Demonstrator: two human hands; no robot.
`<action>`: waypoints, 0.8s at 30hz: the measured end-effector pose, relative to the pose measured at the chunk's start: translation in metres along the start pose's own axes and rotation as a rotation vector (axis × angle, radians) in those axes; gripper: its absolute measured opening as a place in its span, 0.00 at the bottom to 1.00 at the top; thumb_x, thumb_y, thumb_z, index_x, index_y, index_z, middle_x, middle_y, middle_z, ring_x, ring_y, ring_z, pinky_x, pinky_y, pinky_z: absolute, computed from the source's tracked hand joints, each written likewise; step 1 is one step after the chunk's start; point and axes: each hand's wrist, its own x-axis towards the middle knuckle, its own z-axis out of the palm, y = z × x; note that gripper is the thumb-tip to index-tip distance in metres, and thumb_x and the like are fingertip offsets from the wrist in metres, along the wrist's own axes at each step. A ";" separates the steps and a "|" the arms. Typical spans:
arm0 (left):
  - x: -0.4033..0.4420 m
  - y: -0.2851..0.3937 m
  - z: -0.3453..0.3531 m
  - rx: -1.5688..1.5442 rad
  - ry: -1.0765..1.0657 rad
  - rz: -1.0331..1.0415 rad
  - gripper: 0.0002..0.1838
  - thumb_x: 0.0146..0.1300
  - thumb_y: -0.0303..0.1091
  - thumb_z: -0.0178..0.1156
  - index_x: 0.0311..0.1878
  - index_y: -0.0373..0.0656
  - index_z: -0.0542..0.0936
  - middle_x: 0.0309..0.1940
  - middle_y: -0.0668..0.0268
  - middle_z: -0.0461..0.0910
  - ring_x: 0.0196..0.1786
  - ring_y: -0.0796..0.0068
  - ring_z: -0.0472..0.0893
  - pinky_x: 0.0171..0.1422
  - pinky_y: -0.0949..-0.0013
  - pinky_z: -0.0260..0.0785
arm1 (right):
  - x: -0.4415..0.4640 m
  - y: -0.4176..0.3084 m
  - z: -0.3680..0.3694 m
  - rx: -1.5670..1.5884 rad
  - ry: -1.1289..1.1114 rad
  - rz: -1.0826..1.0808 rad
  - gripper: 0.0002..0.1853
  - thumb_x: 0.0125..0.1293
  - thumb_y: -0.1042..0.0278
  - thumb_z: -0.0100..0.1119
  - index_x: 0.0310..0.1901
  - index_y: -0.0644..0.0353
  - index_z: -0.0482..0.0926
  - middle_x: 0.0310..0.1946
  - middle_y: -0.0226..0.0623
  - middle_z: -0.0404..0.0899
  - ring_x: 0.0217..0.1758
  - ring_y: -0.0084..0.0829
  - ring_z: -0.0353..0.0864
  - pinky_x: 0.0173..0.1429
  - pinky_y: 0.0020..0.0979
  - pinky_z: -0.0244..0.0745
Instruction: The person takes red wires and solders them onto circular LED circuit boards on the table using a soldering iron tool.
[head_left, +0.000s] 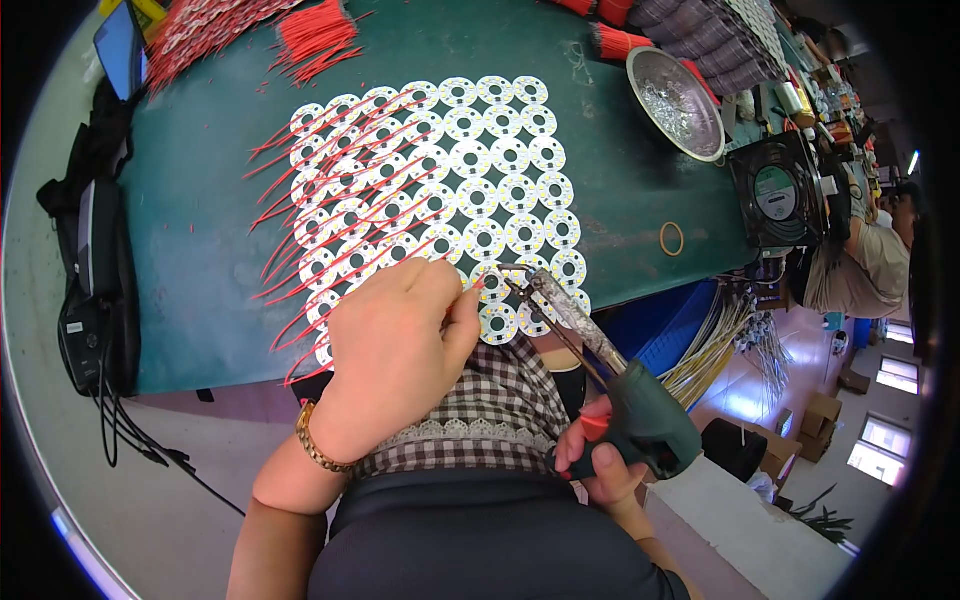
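Observation:
Rows of round white LED boards (pixel 483 198) lie side by side on the green table (pixel 200 280). Red wires (pixel 290 225) trail leftward from the boards in the left columns. My left hand (pixel 395 330), with a gold watch at the wrist, is closed in a pinch over the front rows; a red wire end shows at its fingertips, beside a board's centre hole. My right hand (pixel 605 460) grips the dark green soldering gun (pixel 655 420) with its red trigger. The gun's bent tip reaches the same board, close to my left fingertips; whether it touches is unclear.
Bundles of red wire (pixel 318 38) and more boards lie at the back. A metal bowl (pixel 677 105) stands at the back right, near a black fan (pixel 785 190). A rubber band (pixel 671 238) lies right of the boards. A blue bin (pixel 655 325) stands beyond the table's right edge.

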 end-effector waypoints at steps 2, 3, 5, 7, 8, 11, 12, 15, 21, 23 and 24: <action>-0.001 -0.001 0.000 -0.045 0.024 -0.015 0.12 0.54 0.25 0.68 0.22 0.43 0.73 0.16 0.66 0.70 0.18 0.69 0.69 0.23 0.65 0.58 | 0.000 0.001 0.001 0.013 -0.009 -0.014 0.33 0.61 0.49 0.68 0.58 0.63 0.66 0.26 0.39 0.73 0.26 0.34 0.78 0.31 0.33 0.74; -0.001 -0.001 0.000 -0.059 0.040 -0.009 0.12 0.54 0.25 0.68 0.21 0.43 0.73 0.16 0.67 0.69 0.17 0.69 0.68 0.22 0.66 0.57 | 0.001 0.001 0.002 -0.009 -0.005 -0.005 0.33 0.61 0.50 0.68 0.58 0.62 0.66 0.26 0.39 0.73 0.26 0.34 0.78 0.32 0.33 0.74; -0.001 -0.002 0.000 -0.074 0.055 -0.005 0.12 0.53 0.24 0.68 0.21 0.43 0.73 0.15 0.67 0.68 0.16 0.70 0.67 0.22 0.66 0.56 | 0.001 0.000 0.002 -0.033 0.000 0.004 0.32 0.61 0.50 0.67 0.58 0.62 0.66 0.26 0.39 0.73 0.27 0.34 0.77 0.32 0.33 0.74; -0.001 -0.002 0.000 -0.071 0.049 0.009 0.12 0.52 0.24 0.67 0.21 0.43 0.73 0.15 0.67 0.68 0.16 0.70 0.67 0.21 0.66 0.55 | 0.001 -0.001 0.001 -0.101 -0.012 0.005 0.32 0.62 0.51 0.67 0.58 0.63 0.66 0.27 0.39 0.73 0.27 0.33 0.77 0.32 0.33 0.74; -0.001 -0.003 0.001 -0.072 0.048 0.006 0.12 0.52 0.24 0.67 0.21 0.43 0.73 0.15 0.67 0.68 0.16 0.70 0.67 0.21 0.66 0.55 | 0.001 -0.001 0.002 -0.102 -0.012 0.008 0.32 0.62 0.51 0.67 0.58 0.63 0.66 0.27 0.39 0.73 0.27 0.33 0.77 0.32 0.33 0.74; -0.001 -0.003 0.002 -0.057 0.047 0.009 0.12 0.51 0.23 0.68 0.21 0.43 0.73 0.16 0.66 0.69 0.17 0.69 0.68 0.22 0.66 0.57 | 0.000 -0.001 0.003 -0.096 -0.007 0.005 0.31 0.62 0.53 0.67 0.58 0.64 0.66 0.27 0.39 0.74 0.27 0.33 0.77 0.33 0.34 0.75; -0.002 -0.003 0.002 -0.052 0.050 0.011 0.12 0.51 0.23 0.68 0.21 0.43 0.73 0.16 0.66 0.69 0.18 0.69 0.69 0.22 0.66 0.58 | 0.000 -0.002 0.003 -0.116 -0.003 0.005 0.30 0.63 0.53 0.66 0.58 0.64 0.66 0.28 0.39 0.74 0.28 0.33 0.77 0.33 0.34 0.75; -0.002 -0.003 0.003 -0.034 0.048 0.021 0.11 0.50 0.23 0.68 0.21 0.43 0.73 0.16 0.66 0.70 0.19 0.67 0.71 0.23 0.65 0.60 | 0.000 -0.004 0.001 -0.145 -0.005 0.010 0.30 0.63 0.54 0.66 0.58 0.65 0.66 0.28 0.39 0.74 0.28 0.32 0.78 0.33 0.34 0.76; -0.002 -0.003 0.004 -0.017 0.051 0.035 0.11 0.49 0.22 0.67 0.22 0.43 0.73 0.17 0.66 0.71 0.20 0.67 0.72 0.23 0.65 0.61 | 0.001 0.000 -0.003 -0.237 -0.030 -0.028 0.28 0.64 0.55 0.64 0.58 0.64 0.67 0.29 0.39 0.75 0.29 0.31 0.78 0.35 0.33 0.76; -0.002 -0.003 0.004 -0.018 0.057 0.039 0.11 0.48 0.22 0.67 0.22 0.43 0.73 0.18 0.66 0.71 0.20 0.67 0.72 0.23 0.65 0.61 | 0.000 0.009 -0.011 -0.272 -0.044 -0.059 0.28 0.64 0.55 0.64 0.58 0.64 0.67 0.29 0.39 0.75 0.30 0.31 0.78 0.35 0.32 0.76; -0.002 -0.003 0.004 -0.018 0.057 0.039 0.11 0.48 0.22 0.67 0.22 0.43 0.73 0.17 0.66 0.71 0.20 0.67 0.72 0.23 0.65 0.61 | 0.000 0.014 -0.018 -0.415 -0.087 -0.121 0.26 0.65 0.57 0.63 0.57 0.64 0.67 0.29 0.38 0.75 0.30 0.30 0.78 0.36 0.31 0.75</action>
